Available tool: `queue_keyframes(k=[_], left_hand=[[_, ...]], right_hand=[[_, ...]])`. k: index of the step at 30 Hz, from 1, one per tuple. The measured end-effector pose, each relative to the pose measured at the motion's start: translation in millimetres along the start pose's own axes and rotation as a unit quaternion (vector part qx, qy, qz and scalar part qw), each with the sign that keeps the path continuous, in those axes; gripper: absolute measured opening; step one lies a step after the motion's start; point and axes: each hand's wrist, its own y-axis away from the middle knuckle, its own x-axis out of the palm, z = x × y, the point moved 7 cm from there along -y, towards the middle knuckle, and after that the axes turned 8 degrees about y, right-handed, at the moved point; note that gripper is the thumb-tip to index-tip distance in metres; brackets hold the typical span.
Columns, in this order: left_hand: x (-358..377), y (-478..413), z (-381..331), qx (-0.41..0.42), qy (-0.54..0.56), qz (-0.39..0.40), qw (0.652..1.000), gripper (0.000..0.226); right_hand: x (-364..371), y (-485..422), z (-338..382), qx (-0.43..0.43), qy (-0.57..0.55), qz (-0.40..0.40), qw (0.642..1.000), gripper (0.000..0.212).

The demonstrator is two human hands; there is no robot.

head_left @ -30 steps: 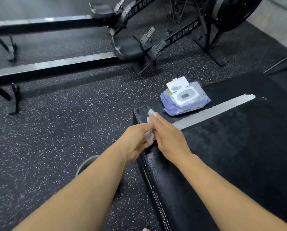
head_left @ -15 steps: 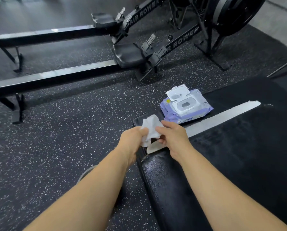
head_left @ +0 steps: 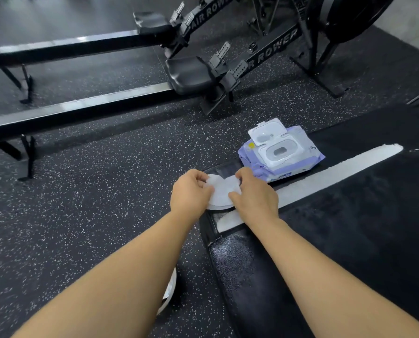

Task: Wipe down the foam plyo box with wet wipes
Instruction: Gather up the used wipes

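Note:
The black foam plyo box (head_left: 350, 228) fills the lower right, with a white strip (head_left: 337, 167) running across its top. Over the box's near-left corner, a white wet wipe (head_left: 222, 191) is spread out between my hands. My left hand (head_left: 191, 191) pinches its left edge and my right hand (head_left: 254, 193) pinches its right edge. Just behind my right hand, a purple pack of wet wipes (head_left: 280, 152) lies on the box with its white lid flipped open.
Two black air rowers (head_left: 198, 74) stand on the speckled rubber floor (head_left: 94, 191) beyond the box, their long rails reaching left. A white shoe tip (head_left: 168, 291) shows under my left forearm beside the box's left side.
The wipe was bunched between my hands; now it is opened out flat between them. The view has tilted down a little.

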Motion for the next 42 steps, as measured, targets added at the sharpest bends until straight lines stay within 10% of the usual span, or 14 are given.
queue_keyframes(k=[13,19,25,42], left_hand=[[-1,-32,-6,0.058,-0.125,-0.005,0.991,0.014],[4,-21,-28,0.231,-0.291,-0.039,0.928,0.02],[28,-11,-19,0.258,-0.438,0.117,0.853,0.032],[12,132,-46,0.298,-0.398,0.194,0.846,0.035]], right_hand=[[-3,2,8,-0.08,0.155,-0.072,0.982,0.025],[16,3,26,-0.141,0.169,0.035,0.975,0.023],[12,6,32,-0.142,0.196,0.091,0.966,0.027],[-59,132,6,-0.065,0.122,0.059,0.989,0.028]])
